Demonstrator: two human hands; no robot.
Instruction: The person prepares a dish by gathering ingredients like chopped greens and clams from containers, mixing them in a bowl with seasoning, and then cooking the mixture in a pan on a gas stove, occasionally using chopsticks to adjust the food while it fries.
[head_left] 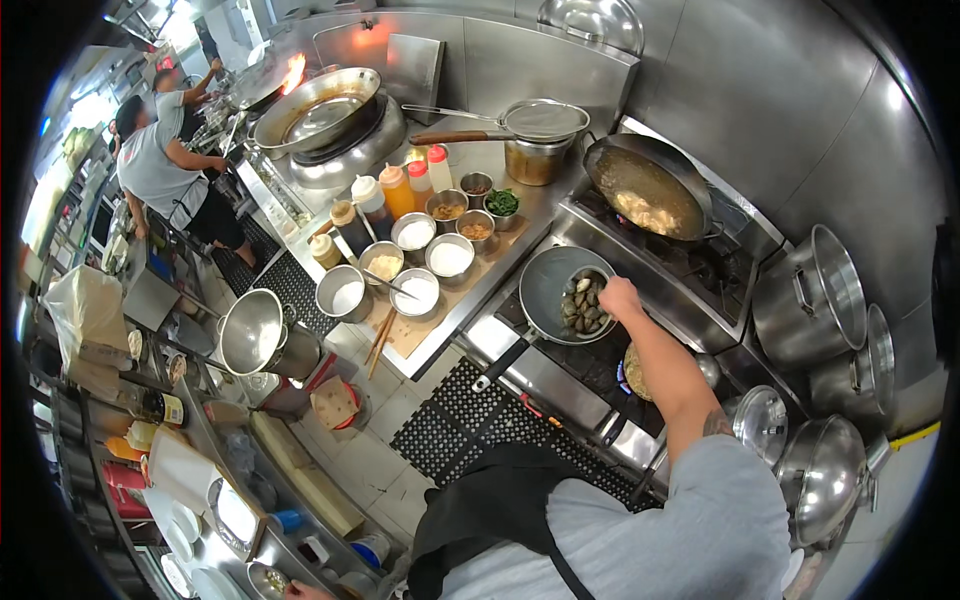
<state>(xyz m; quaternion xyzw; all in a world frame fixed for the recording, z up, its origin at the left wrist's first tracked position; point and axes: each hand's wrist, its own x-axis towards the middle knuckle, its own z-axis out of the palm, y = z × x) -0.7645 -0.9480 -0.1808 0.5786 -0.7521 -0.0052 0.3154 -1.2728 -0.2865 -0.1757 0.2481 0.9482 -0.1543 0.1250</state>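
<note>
My right hand (621, 298) reaches over the stove and is closed on the rim of a metal bowl (604, 282) of dark-shelled clams (583, 305). The bowl is tilted inside a grey frying pan (545, 283), whose black handle (505, 362) points toward the near left. At the lower edge, partly cut off, my left hand (303, 592) is closed at the rim of a small metal bowl (268, 578) with pale bits inside. Behind the frying pan, a dark wok (600, 172) holds bubbling oil with pale pieces (648, 212) in it.
Left of the stove stand metal tubs (417, 293) of white powder, squeeze bottles (396, 190) and a pot with a strainer (545, 118). A lit burner (622, 380) lies under a nearer pan (637, 372). Large pots (810, 290) line the right. Co-workers (165, 155) stand far left.
</note>
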